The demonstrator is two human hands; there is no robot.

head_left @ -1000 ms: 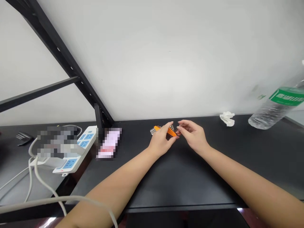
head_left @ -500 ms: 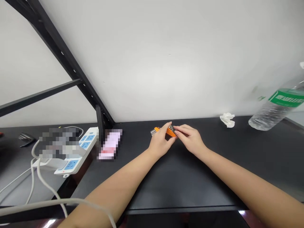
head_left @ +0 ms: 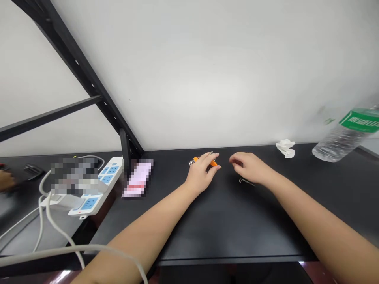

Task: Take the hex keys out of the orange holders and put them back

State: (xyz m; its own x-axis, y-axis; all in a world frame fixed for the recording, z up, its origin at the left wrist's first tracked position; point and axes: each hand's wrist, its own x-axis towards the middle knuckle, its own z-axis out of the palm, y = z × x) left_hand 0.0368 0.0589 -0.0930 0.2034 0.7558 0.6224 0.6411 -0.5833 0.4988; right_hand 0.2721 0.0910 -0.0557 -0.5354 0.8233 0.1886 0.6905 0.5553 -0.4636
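My left hand [head_left: 201, 173] grips an orange holder of hex keys [head_left: 212, 162] between thumb and fingers, just above the black tabletop [head_left: 225, 221] near the wall. My right hand [head_left: 251, 169] hovers a little to its right, fingers loosely curled and apart, holding nothing. A small dark L-shaped hex key [head_left: 246, 182] lies flat on the table just under the right hand's wrist side.
A crumpled white tissue [head_left: 286, 147] and a tilted plastic water bottle [head_left: 346, 132] are at the back right. A white power strip [head_left: 94, 185] with cables and a pink-white item [head_left: 138, 178] lie at the left by a black frame post [head_left: 124, 146]. Another person's hand [head_left: 5, 181] shows at the far left edge.
My right hand has drawn away from the orange holder to the right. A small hex key now lies on the table below it. My left hand stays on the holder.
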